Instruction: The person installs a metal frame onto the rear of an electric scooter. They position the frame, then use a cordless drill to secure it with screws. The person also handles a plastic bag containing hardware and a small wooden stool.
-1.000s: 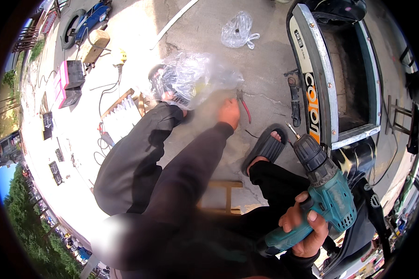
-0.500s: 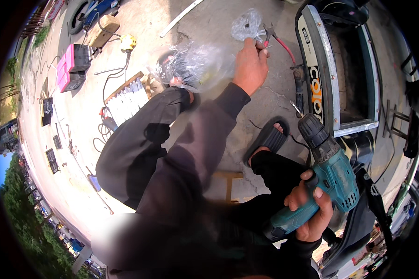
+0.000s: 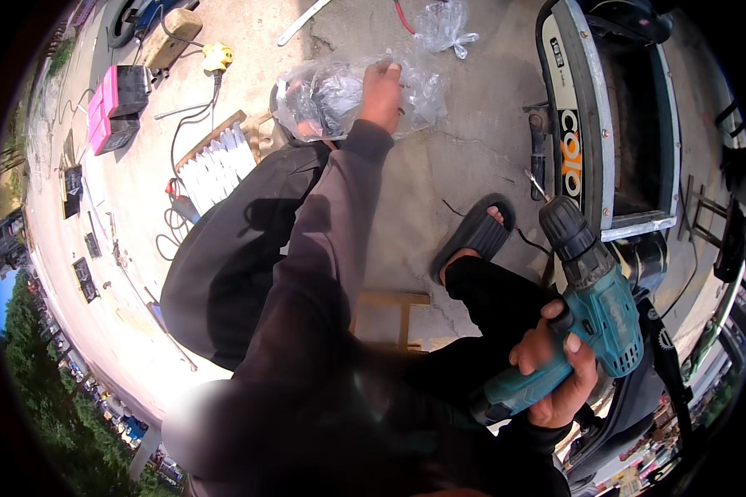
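Observation:
My right hand [image 3: 559,373] is wrapped round the handle of a teal cordless drill [image 3: 597,319]. The drill's black chuck [image 3: 569,229] holds a thin bit [image 3: 535,182], which points up and left beside the metal-framed box. Farther out, my left hand [image 3: 381,98] is over a large clear plastic bag [image 3: 331,91]. Its fingers look bent and closed, with the tips hidden; what they grip cannot be made out. A smaller clear bag [image 3: 442,26] lies beyond it, with red-handled pliers [image 3: 404,16] beside that bag, partly cut off at the upper edge.
A metal-framed box [image 3: 638,132] stands on the right. At left are a pink and black case [image 3: 118,108], a yellow socket [image 3: 217,56] with a cord, a wooden block [image 3: 171,40] and white folded pieces [image 3: 220,166]. My sandalled foot [image 3: 481,236] is near the middle.
My left hand has moved left and nearer, from beside the pliers to the large bag. The pliers now lie on the small bag's other side. The drill stays in my right hand.

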The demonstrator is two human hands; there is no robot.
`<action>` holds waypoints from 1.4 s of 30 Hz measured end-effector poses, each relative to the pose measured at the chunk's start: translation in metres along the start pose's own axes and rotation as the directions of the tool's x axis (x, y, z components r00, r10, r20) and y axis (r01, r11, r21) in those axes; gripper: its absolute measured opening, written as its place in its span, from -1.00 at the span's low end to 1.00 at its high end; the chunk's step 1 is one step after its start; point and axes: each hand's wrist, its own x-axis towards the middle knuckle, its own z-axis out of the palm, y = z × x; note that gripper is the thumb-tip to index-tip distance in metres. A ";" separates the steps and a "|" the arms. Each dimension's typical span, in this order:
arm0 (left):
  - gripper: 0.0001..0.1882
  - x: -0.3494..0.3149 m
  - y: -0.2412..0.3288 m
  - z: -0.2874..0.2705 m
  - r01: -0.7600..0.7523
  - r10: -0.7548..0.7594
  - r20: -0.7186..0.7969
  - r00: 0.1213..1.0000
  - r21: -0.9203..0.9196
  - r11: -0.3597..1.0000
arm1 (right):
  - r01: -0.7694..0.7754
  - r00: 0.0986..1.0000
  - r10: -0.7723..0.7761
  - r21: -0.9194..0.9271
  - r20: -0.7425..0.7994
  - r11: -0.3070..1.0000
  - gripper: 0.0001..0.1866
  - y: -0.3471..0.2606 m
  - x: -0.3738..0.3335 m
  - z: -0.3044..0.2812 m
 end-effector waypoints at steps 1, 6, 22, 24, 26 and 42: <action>-0.74 0.001 -0.001 0.020 -0.070 0.063 0.097 0.993 0.063 0.996 | -0.010 1.000 0.010 -0.006 0.012 1.000 -0.48 -0.001 0.000 0.001; -0.78 0.000 -0.018 0.054 0.465 -0.162 0.635 0.756 -0.345 0.815 | -0.033 0.999 0.033 -0.020 -0.009 0.999 -0.46 -0.003 0.007 0.005; -0.55 0.054 -0.025 -0.067 -0.647 -0.365 0.555 0.748 0.732 -0.212 | -0.088 0.996 0.088 0.039 0.002 0.995 -0.45 -0.008 0.006 0.006; -0.53 0.049 -0.032 -0.063 -0.629 -0.337 0.540 0.772 0.726 -0.277 | -0.090 0.996 0.090 0.020 0.001 0.996 -0.45 -0.008 0.005 0.005; -0.52 0.042 -0.034 -0.057 -0.615 -0.318 0.529 0.787 0.719 -0.323 | -0.087 0.996 0.087 0.021 0.012 0.996 -0.45 -0.007 0.005 0.006; -0.24 -0.049 -0.037 0.035 -0.620 -0.252 0.656 0.711 0.755 0.216 | -0.126 0.981 0.167 -0.325 0.101 0.937 -0.56 -0.048 0.059 0.055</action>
